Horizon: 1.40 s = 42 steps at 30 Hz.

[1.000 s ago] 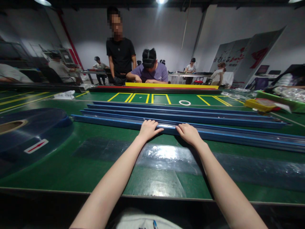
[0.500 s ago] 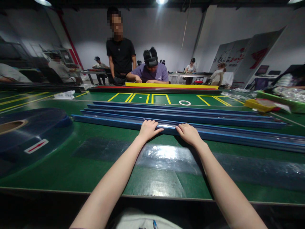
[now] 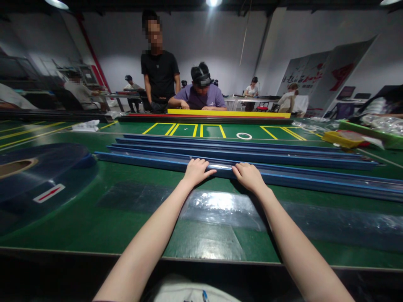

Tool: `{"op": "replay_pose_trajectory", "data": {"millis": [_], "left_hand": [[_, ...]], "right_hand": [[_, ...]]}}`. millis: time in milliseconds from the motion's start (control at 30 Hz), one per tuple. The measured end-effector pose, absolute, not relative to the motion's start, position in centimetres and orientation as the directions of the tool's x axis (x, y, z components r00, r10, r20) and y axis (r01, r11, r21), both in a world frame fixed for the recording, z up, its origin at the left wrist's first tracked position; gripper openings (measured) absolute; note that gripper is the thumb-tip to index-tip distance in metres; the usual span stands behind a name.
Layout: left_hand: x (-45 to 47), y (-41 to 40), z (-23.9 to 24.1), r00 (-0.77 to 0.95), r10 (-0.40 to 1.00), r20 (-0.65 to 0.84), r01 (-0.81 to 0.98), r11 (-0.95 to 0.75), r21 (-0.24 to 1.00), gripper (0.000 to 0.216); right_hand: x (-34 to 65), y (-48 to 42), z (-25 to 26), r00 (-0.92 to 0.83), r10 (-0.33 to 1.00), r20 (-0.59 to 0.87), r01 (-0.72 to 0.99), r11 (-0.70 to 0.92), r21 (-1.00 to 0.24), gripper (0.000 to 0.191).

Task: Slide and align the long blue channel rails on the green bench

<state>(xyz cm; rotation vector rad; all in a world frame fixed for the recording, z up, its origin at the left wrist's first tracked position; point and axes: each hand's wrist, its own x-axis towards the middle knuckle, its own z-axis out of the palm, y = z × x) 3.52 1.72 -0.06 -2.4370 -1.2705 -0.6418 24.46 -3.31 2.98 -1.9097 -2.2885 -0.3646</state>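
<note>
A long blue channel profile (image 3: pixel 296 175) lies across the green table, its trough facing up. My left hand (image 3: pixel 197 170) is closed over its near wall, fingers in the trough and thumb along the front side. A short gap to the right, my right hand (image 3: pixel 248 175) grips the same profile, its fingertips over the near edge. Between the hands a shiny glint shows in the trough. Behind it lie more blue profiles (image 3: pixel 226 152), roughly parallel. On the near side of my hands a strip of clear plastic film (image 3: pixel 220 207) lies flat on the table.
A large roll of clear film (image 3: pixel 69 167) rests at the left. Farther back are a white ring (image 3: pixel 244 136), a yellow tray (image 3: pixel 341 138) and a long yellow profile (image 3: pixel 226 113). A person in purple (image 3: pixel 204 95) works opposite, with another standing behind.
My hands and the blue profile stay where they were. Across the table, the person in purple and the yellow profile have shifted slightly to the right.
</note>
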Motion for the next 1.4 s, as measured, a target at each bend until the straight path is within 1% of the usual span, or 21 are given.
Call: {"op": "replay_pose_trajectory", "data": {"millis": [133,233,300,400,600,733,867,1200,1400], "left_hand": [[3.5,1.7,-0.1,0.504,0.685,0.526,0.828,-0.556,-0.070,0.045],[3.5,1.7,0.0,0.507,0.684,0.525,0.825,-0.562,-0.065,0.044],[3.5,1.6,0.0,0.508,0.683,0.525,0.823,-0.564,-0.061,0.044],[3.5,1.6,0.0,0.511,0.681,0.524,0.822,-0.566,-0.066,0.042],[3.4,1.6,0.0,0.516,0.676,0.525,0.820,-0.568,-0.074,0.036],[3.5,1.5,0.1,0.510,0.686,0.519,0.822,-0.567,-0.058,0.033],[3.4,1.5,0.1,0.503,0.687,0.524,0.819,-0.573,-0.034,0.035],[3.3,1.1,0.6,0.534,0.660,0.529,0.801,-0.596,-0.065,0.040],[3.3,1.1,0.6,0.520,0.657,0.546,0.803,-0.593,-0.052,0.040]], "right_hand": [[23.0,-3.1,2.6,-0.183,0.910,0.372,0.983,0.163,0.085,0.034],[21.7,-2.7,2.2,-0.136,0.882,0.451,0.991,0.125,0.053,0.036],[21.2,-2.5,2.1,-0.097,0.875,0.474,0.995,0.094,0.031,0.038],[20.8,-2.1,2.2,-0.057,0.879,0.473,0.998,0.060,0.010,0.041],[20.2,-1.8,3.0,-0.004,0.915,0.404,0.999,0.019,-0.033,0.042],[19.7,-1.5,2.7,0.004,0.901,0.433,0.997,0.029,-0.070,0.042],[19.7,-1.1,2.2,0.071,0.889,0.453,0.994,-0.025,-0.107,0.048],[20.6,-1.3,2.5,0.118,0.882,0.456,0.992,-0.082,-0.096,0.054],[24.0,-1.8,2.4,0.217,0.864,0.454,0.976,-0.205,-0.078,0.053]]}}
